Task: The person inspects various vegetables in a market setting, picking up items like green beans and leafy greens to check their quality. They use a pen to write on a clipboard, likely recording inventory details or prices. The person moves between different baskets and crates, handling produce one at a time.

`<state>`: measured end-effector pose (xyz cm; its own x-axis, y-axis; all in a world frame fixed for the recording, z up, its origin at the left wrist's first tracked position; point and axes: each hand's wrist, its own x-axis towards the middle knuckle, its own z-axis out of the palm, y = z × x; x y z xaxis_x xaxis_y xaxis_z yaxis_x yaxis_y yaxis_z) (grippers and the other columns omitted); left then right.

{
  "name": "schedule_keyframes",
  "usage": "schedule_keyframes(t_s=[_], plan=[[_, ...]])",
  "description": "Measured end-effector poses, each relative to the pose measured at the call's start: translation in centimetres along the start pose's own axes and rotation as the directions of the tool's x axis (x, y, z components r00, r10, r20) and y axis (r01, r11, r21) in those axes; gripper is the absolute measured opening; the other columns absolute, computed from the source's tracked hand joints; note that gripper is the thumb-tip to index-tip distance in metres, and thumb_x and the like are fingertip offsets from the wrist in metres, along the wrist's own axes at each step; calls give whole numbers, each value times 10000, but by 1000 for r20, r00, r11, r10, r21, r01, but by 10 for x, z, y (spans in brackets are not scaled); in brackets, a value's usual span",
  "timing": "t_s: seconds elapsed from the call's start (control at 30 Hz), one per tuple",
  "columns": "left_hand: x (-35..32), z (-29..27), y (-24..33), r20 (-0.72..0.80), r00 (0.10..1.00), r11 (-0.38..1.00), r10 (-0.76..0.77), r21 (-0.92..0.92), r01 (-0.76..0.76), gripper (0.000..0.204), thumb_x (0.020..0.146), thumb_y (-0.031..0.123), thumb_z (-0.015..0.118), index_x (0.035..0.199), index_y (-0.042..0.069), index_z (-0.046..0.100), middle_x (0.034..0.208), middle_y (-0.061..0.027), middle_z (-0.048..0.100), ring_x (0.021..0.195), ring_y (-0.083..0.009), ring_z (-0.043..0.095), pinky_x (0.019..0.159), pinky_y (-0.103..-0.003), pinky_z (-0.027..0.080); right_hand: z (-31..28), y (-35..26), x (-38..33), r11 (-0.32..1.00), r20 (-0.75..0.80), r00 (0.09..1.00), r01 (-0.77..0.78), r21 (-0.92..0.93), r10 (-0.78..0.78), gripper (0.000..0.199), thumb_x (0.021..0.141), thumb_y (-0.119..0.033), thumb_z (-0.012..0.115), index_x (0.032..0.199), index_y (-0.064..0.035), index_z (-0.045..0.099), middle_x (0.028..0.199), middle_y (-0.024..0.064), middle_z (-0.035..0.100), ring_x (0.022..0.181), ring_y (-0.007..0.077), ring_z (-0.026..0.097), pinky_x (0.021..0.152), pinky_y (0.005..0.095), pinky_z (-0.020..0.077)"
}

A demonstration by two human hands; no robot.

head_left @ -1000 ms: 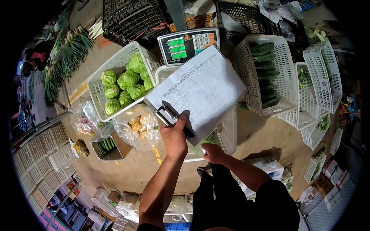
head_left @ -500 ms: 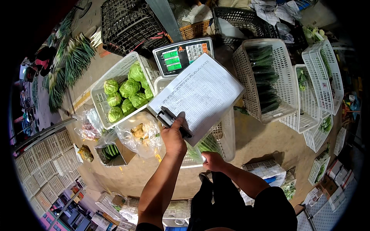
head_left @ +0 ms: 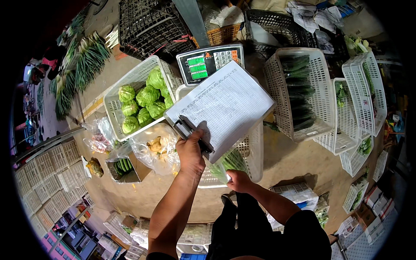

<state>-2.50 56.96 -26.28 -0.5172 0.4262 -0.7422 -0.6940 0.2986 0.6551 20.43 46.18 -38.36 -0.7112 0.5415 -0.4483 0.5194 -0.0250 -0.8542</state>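
Observation:
My left hand (head_left: 190, 152) grips a clipboard (head_left: 225, 108) by its black clip end, thumb on top. The clipboard carries a sheet printed with a dense grid and lies tilted across the middle of the view. Lower right of it, my right hand (head_left: 239, 180) is closed around the gathered end of a clear plastic bag (head_left: 226, 168) with long green vegetables inside. That bag rests in a white crate (head_left: 258, 164), partly hidden under the clipboard. Just beyond the clipboard stands a digital scale's panel (head_left: 210, 63) with lit green displays.
A white crate of cabbages (head_left: 113, 97) is at the left, with a clear bag (head_left: 149, 160) and a box of cucumbers (head_left: 138, 171) nearer. Right stands a crate of dark green cucumbers (head_left: 325, 117), with more crates beyond. Black crates (head_left: 151, 30) and a metal post (head_left: 193, 21) stand behind.
The whole view has shifted slightly. Both hands keep their holds; the clipboard sits a little further left over the crate, and the bag end in my right hand has barely moved.

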Motion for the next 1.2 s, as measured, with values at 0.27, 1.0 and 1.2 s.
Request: schedule_keyframes(t_s=[0.27,1.0,1.2], plan=[[-4,5,10,-59,986,970,155,199,-141,115,821,6,689,929,-6,654,832,-39,647,682,-141,575,657,-291,485,-3,-2,0,1000,-34,999,5,21,-5,208,721,-100,659,877,-33,539,751,185,600,723,410,623,620,476,476],[-104,-176,54,-407,777,863,479,378,-334,69,859,26,680,921,2,663,852,2,640,721,-87,553,651,-244,429,39,44,65,965,132,978,-127,-232,160,210,744,-144,623,911,-44,544,855,203,637,851,423,633,744,510,486],[-141,-259,49,-514,720,880,466,352,-318,251,855,54,678,1084,-21,606,1003,-61,646,879,-158,595,809,-297,477,87,72,99,946,29,989,-132,-297,147,213,733,-137,638,915,-51,567,866,195,641,858,416,631,745,500,488]])
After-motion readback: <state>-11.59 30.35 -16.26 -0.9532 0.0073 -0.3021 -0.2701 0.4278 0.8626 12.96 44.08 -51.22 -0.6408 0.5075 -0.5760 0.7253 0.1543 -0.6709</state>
